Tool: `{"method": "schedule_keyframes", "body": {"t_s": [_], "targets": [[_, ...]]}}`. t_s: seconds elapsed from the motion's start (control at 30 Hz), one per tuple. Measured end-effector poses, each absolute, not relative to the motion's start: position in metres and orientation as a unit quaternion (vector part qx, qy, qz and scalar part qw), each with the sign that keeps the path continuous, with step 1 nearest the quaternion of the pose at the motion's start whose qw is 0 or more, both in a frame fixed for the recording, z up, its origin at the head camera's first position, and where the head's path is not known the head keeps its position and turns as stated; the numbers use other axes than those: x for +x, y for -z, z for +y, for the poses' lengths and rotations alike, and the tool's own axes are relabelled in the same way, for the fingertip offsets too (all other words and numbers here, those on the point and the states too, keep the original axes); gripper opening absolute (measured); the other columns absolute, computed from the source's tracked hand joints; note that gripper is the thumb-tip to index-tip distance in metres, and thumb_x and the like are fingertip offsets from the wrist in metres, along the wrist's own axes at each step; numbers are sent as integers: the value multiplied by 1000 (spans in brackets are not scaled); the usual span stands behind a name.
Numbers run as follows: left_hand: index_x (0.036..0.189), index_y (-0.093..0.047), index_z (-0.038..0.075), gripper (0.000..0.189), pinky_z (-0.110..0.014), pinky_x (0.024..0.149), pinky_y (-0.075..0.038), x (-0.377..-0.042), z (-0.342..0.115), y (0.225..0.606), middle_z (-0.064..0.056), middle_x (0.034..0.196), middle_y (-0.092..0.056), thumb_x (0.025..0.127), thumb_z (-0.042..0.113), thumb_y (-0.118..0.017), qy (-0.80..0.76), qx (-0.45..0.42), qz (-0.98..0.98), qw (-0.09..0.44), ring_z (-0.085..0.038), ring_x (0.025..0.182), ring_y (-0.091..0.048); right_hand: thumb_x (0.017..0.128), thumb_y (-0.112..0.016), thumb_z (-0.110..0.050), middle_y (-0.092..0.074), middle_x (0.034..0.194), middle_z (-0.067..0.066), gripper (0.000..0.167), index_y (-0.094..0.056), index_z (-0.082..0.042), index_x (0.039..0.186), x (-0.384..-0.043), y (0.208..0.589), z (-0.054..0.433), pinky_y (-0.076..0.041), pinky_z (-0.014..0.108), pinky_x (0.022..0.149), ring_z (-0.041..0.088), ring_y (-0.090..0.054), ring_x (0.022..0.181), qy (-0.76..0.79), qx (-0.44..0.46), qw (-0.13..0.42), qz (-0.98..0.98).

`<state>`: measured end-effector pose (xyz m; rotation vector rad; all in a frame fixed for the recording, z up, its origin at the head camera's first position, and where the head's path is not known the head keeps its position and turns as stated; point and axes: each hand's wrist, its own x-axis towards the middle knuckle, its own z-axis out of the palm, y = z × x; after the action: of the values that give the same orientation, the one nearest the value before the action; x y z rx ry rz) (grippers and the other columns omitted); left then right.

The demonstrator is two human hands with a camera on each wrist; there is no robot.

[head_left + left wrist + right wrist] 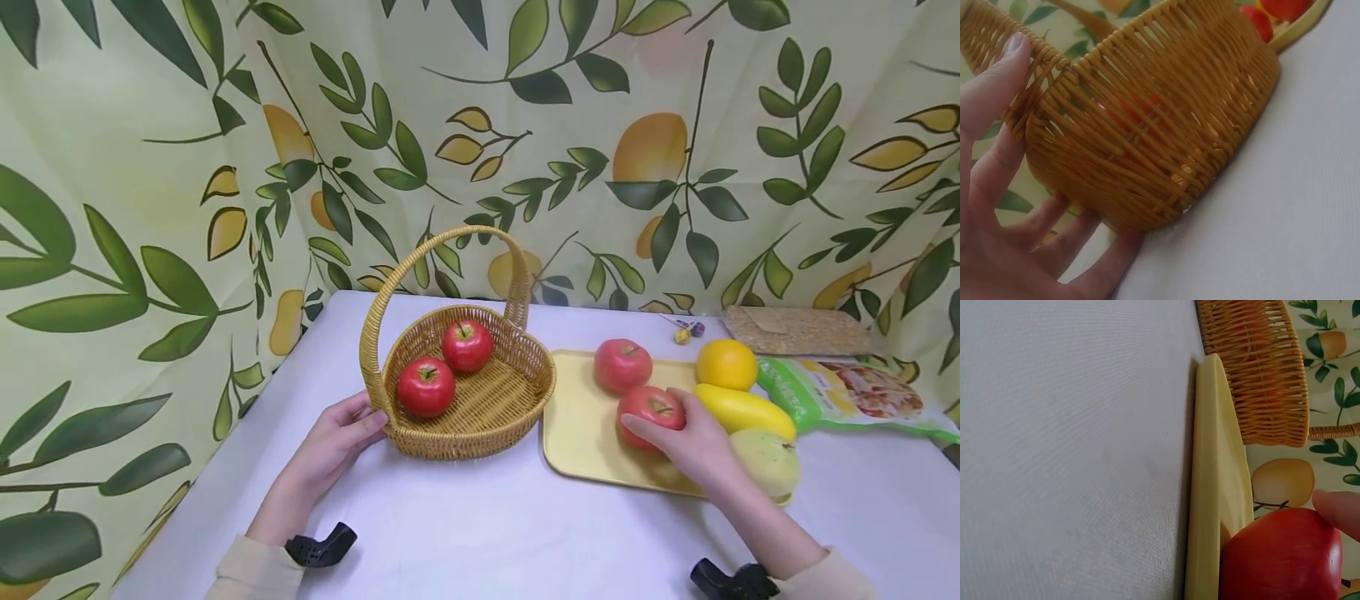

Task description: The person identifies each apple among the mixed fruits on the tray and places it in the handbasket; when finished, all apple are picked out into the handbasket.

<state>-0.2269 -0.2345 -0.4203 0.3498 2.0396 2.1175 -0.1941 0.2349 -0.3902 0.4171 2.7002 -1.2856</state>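
A wicker basket [472, 437] with a tall arched handle stands on the table, two red apples [426, 387] inside on its left. My left hand [333, 446] holds the basket at the foot of its handle; in the left wrist view the thumb [997, 78] lies across the weave and the other fingers reach behind and below. My right hand [701, 437] grips a red apple [647, 408] at the yellow tray [577, 454], thumb on the near side. Another red apple [622, 365] sits just behind it. In the right wrist view the held apple [1282, 559] shows beside the tray's rim, one fingertip on it.
An orange [726, 364], a yellow elongated fruit [746, 410] and a pale green round fruit [767, 462] crowd the tray's right side. Beyond lie a green food packet [855, 396], a brown slab [798, 329] and small dried flowers [682, 333]. A leaf-patterned cloth [480, 150] hangs behind.
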Motion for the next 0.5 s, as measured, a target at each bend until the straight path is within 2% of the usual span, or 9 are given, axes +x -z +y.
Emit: {"method": "schedule_keyframes", "body": {"t_s": [0.17,0.3,0.5], "targets": [[138,-50,-16,47,-32,99,-53,-229,-232,422,-24,133,-61,100,8,-65,-715,110,684,93,-16,112,-66,83,-72,-70,-32,151,34,124,-12,8,159,-196,388,240,-39,64,108,49,-37,131,426,144,73,890],[137,-53,-15,45,-32,99,-54,-229,-232,423,-22,131,-62,100,8,-66,-716,107,684,90,-16,112,-66,80,-72,-73,-38,146,33,124,-20,9,155,-196,387,240,-44,62,105,48,-42,126,420,139,70,894],[139,-50,-16,47,-33,98,-54,-230,-235,422,-24,130,-63,100,6,-65,-714,119,684,90,-17,111,-66,75,-79,-71,-45,142,30,119,-30,4,153,-192,387,236,-47,60,101,46,-47,123,415,118,54,901]]}}
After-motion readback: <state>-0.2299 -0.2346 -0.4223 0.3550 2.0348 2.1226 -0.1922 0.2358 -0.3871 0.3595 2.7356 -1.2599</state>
